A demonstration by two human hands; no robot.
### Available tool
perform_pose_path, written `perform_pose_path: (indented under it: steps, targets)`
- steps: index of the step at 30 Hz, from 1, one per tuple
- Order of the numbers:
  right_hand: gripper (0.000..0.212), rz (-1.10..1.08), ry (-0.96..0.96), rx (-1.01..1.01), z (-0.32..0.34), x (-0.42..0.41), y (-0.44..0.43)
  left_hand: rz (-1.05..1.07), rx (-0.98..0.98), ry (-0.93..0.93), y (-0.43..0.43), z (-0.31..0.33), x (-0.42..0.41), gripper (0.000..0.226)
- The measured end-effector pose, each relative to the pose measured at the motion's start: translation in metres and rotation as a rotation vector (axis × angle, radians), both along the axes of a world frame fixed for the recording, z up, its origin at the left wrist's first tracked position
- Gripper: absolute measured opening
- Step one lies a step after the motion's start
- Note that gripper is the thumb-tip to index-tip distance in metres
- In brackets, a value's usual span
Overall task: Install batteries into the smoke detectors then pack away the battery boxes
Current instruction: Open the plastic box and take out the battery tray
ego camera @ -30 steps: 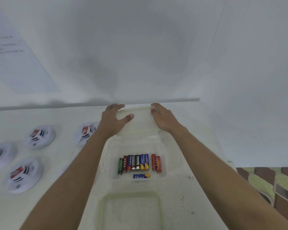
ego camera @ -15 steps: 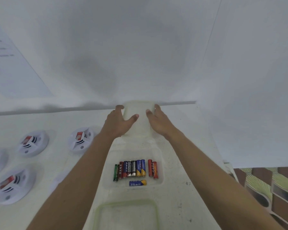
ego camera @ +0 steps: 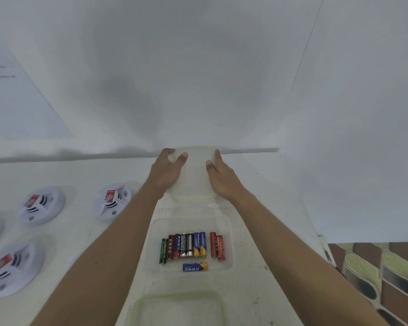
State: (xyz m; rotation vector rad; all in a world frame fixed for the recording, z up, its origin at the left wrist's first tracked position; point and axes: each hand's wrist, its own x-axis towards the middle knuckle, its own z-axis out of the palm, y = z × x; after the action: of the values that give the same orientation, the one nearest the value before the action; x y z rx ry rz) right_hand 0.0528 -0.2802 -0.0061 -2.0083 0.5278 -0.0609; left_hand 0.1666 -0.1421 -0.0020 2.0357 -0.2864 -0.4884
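My left hand (ego camera: pixel 167 172) and my right hand (ego camera: pixel 222 180) grip the two sides of a translucent plastic box piece (ego camera: pixel 196 177) with a greenish rim, at the far edge of the white table by the wall. Nearer to me stands an open clear battery box (ego camera: pixel 229 231). In it lies a row of several coloured batteries (ego camera: pixel 191 248), with one blue and yellow battery (ego camera: pixel 194 267) lying crosswise in front. White round smoke detectors with red labels lie at the left (ego camera: pixel 112 204), (ego camera: pixel 41 205), (ego camera: pixel 10 269).
A second translucent lid with a green seal (ego camera: pixel 179 309) lies at the near edge between my forearms. The white wall rises right behind the table, with a sheet of paper (ego camera: pixel 17 102) at the left. Patterned floor (ego camera: pixel 375 278) shows past the table's right edge.
My hands have drawn closer together on the translucent piece, which now shows narrower between them. The view has shifted, so the detectors sit further left.
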Motion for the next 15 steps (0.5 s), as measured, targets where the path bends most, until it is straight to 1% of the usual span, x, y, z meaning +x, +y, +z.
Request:
perform_pose_path:
  steps: [5,8,11,13,15]
  targets:
    - [0.061,0.016,0.011,0.03,0.005,-0.001,-0.004,0.016,0.052,-0.046,0.0,0.005,-0.004,0.063]
    - [0.06,0.087,0.046,0.052,0.011,-0.002,-0.011,0.021,0.019,-0.091,-0.002,0.008,-0.001,0.059]
    - [0.054,0.139,0.043,0.031,0.016,-0.004,-0.012,-0.05,-0.001,-0.098,-0.001,0.014,-0.001,0.059]
    - [0.05,0.107,0.016,0.029,0.018,-0.006,-0.011,-0.114,0.074,-0.145,0.003,0.015,-0.001,0.052]
    - [0.045,0.048,-0.02,0.031,0.016,-0.009,-0.01,-0.098,0.133,-0.179,0.007,0.015,-0.001,0.047]
